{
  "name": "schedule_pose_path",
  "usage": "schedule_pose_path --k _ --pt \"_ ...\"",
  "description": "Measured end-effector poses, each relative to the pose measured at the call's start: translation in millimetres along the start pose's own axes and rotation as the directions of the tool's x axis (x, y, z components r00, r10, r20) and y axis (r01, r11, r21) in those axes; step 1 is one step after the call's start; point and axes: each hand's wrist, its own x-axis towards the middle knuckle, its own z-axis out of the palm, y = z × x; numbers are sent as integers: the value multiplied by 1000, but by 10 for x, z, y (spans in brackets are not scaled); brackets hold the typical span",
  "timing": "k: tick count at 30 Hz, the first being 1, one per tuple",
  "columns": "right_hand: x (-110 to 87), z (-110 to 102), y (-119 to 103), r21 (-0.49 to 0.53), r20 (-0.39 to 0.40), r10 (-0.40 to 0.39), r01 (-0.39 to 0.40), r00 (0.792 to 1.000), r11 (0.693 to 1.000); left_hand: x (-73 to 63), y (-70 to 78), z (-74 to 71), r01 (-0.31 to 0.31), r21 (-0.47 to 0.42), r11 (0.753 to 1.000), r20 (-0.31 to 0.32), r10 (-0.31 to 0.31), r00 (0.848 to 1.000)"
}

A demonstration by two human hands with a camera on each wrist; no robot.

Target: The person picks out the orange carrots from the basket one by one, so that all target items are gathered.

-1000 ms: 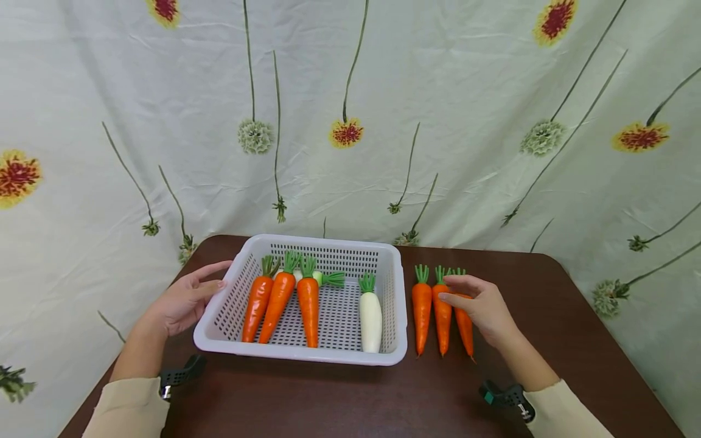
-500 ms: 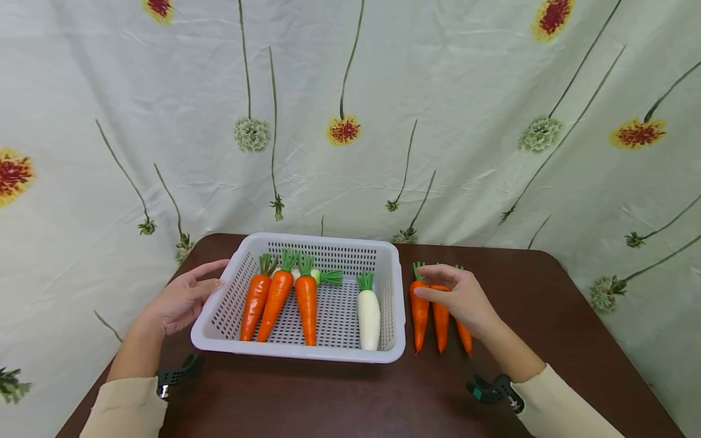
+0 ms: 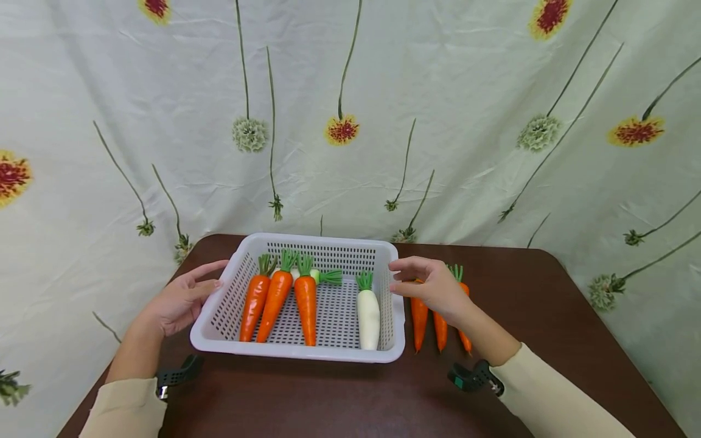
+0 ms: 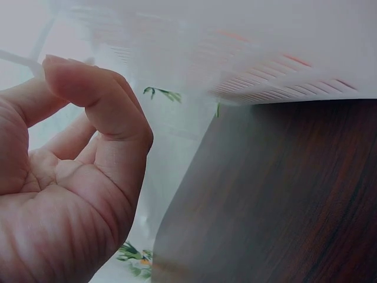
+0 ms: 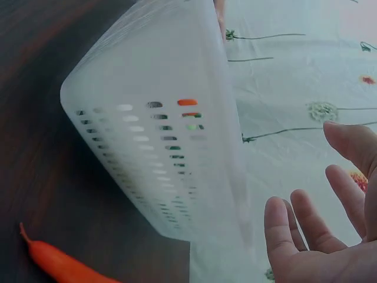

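A white perforated plastic basket stands on the dark table. My left hand pinches its left rim between thumb and fingers. At the right rim, my right hand hovers with fingers spread and holds nothing; in the right wrist view the hand is apart from the basket wall. Inside the basket lie three carrots, among them the left carrot, a white radish at the right, and another pale vegetable with a green top, mostly hidden behind the carrots.
Three carrots lie on the table right of the basket, partly hidden by my right hand and forearm; one is the middle carrot. The dark wooden table reaches back to a flowered cloth.
My right hand has moved left, from over the loose carrots to the basket's right rim. The left hand stays on the left rim, and the vegetables have not moved.
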Motion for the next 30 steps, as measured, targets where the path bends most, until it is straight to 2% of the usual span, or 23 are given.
schedule_pose_path --k 8,20,30 --pt "169 103 -165 -8 107 15 -14 994 1000 6 -4 -7 -6 -7 1000 0 6 1000" --pt "426 306 -414 -77 178 35 -22 983 997 0 2 5 -7 -8 1000 3 7 1000" --pt "633 520 -410 -98 215 -39 62 976 993 -5 4 14 -10 -6 1000 11 10 1000"
